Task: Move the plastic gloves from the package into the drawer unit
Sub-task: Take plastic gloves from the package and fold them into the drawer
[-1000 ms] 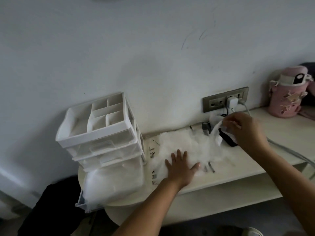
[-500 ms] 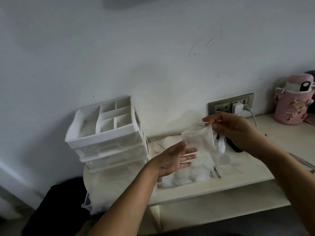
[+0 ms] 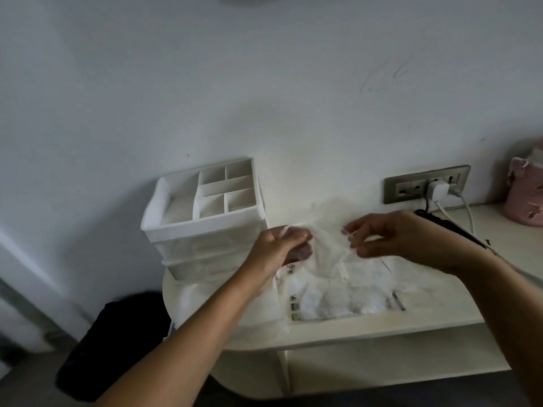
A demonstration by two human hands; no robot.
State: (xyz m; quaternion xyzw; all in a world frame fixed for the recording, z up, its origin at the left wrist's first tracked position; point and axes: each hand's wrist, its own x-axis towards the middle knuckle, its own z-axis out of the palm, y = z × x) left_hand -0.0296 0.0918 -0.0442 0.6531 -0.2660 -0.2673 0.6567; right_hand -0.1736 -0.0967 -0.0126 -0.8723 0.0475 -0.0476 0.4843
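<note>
A thin clear plastic glove (image 3: 329, 245) hangs stretched between my two hands above the shelf. My left hand (image 3: 276, 248) pinches its left edge and my right hand (image 3: 382, 233) pinches its right edge. Below them the flat clear package (image 3: 338, 292) of gloves lies on the cream shelf (image 3: 382, 324). The white drawer unit (image 3: 205, 218) stands at the left with a divided open tray on top. Its bottom drawer (image 3: 211, 301) is pulled out toward me and holds white plastic.
A grey wall socket strip (image 3: 411, 186) with a white charger (image 3: 437, 190) and cables sits at the right. A pink bottle (image 3: 526, 189) stands at the far right edge. A black bag (image 3: 111, 345) lies on the floor at the left.
My left hand lifted off the package and took the left edge of the glove. My right hand raised the glove from the package, and both hands now spread it.
</note>
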